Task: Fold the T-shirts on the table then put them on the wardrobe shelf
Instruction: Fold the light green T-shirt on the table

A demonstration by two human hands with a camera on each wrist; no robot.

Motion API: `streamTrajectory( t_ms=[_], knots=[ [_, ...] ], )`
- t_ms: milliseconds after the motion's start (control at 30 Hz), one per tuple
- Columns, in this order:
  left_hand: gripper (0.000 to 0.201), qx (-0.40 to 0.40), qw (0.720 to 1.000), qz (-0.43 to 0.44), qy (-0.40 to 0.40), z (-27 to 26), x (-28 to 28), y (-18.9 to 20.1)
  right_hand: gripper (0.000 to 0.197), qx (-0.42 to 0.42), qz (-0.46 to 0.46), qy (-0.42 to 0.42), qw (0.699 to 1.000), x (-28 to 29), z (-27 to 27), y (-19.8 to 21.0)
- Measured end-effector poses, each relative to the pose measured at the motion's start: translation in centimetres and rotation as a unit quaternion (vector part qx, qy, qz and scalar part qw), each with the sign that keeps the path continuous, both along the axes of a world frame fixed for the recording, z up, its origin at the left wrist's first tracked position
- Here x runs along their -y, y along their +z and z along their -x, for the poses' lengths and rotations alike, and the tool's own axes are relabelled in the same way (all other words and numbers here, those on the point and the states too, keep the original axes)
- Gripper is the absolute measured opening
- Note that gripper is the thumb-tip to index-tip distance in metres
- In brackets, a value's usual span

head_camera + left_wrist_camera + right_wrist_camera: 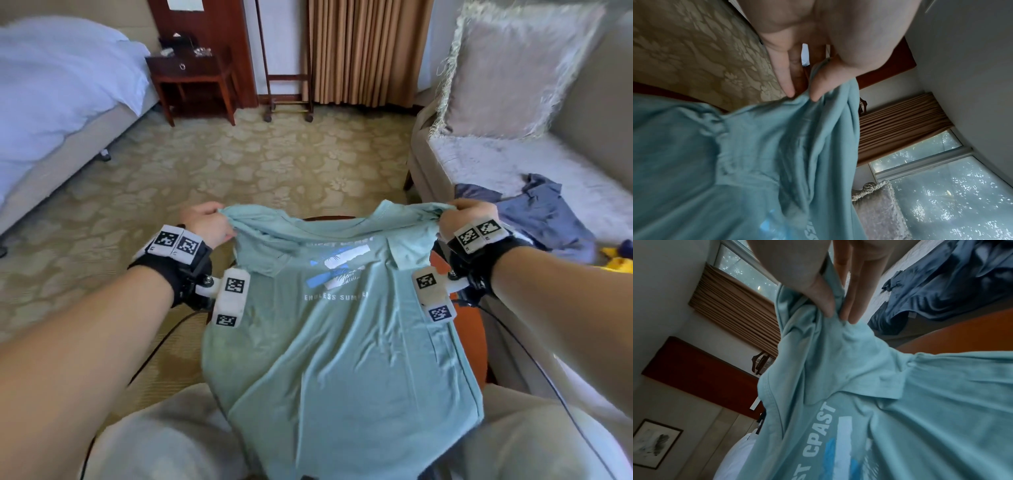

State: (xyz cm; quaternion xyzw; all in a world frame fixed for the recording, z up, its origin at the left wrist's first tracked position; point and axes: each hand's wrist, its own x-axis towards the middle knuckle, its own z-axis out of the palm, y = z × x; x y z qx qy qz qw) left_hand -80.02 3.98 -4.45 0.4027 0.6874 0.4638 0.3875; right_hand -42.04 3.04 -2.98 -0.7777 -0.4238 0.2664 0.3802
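A light teal T-shirt with white and blue print lies stretched over a small round wooden table, its sleeves folded inward. My left hand pinches the shirt's far left shoulder corner, thumb and fingers closed on a bunch of cloth. My right hand pinches the far right shoulder corner the same way, fingers gripping the fabric. Both corners are lifted a little above the table. A crumpled dark blue T-shirt lies on the sofa to the right.
A grey sofa with a fringed cushion stands at the right, with something yellow at its edge. A bed is at left, a wooden nightstand and curtains beyond patterned carpet.
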Motion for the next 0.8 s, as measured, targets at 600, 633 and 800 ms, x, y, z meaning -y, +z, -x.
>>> streamTrajectory(
  t_ms=[600, 633, 800],
  knots=[
    [0.069, -0.374, 0.886, 0.222, -0.161, -2.2, 11.7, -8.6, 0.054, 0.297, 0.221, 0.119, 0.921, 12.4, 3.9, -6.8],
    [0.067, -0.396, 0.878, 0.21, -0.169, -3.0, 11.8, -8.7, 0.052, 0.301, 0.211, 0.136, 0.92, 12.1, 4.4, -7.1],
    [0.033, -0.368, 0.914, 0.08, -0.153, -4.6, 12.8, -8.5, 0.041, 0.252, 0.237, 0.162, 0.924, 11.4, 6.4, -9.2]
  ],
)
